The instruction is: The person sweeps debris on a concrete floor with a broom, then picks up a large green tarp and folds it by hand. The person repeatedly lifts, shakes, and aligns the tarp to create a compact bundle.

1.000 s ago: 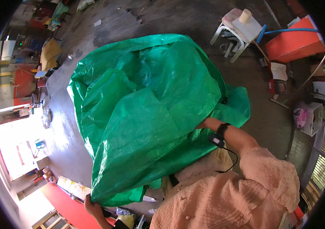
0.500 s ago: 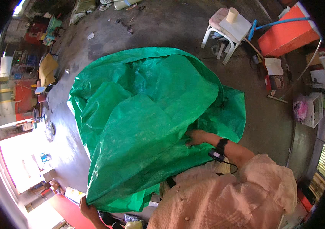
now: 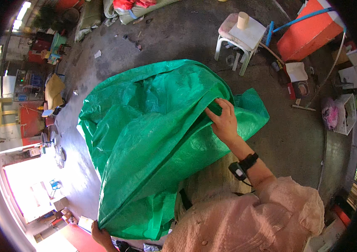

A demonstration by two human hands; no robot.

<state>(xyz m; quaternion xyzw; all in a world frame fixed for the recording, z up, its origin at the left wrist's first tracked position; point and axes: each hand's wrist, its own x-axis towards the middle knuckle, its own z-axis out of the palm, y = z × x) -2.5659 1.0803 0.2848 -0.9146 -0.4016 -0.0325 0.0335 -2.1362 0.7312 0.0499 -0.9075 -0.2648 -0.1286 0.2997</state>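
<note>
A large green plastic sheet (image 3: 153, 130), glossy and creased, billows in front of me in loose folds. At its near left corner my left hand (image 3: 101, 236) is closed on the edge; only part of that hand shows. My right hand (image 3: 224, 122) grips a folded edge on the sheet's right side, with the fingers hooked over it and the thumb beneath. The right-hand end of the sheet sticks out past this hand. A black strap with a small device (image 3: 242, 167) sits on my right wrist.
A white stool (image 3: 239, 35) with a beige cylinder (image 3: 242, 20) stands at far right, beside a red-orange box (image 3: 308, 31). A white crate (image 3: 346, 113) lies to the right. A red table (image 3: 71, 238) is at near left, and filled sacks (image 3: 145, 10) lie at the back.
My right hand has moved up and away from me, from the sheet's near side to a folded edge farther out. The right part of the sheet has lifted. My left hand stays at its corner.
</note>
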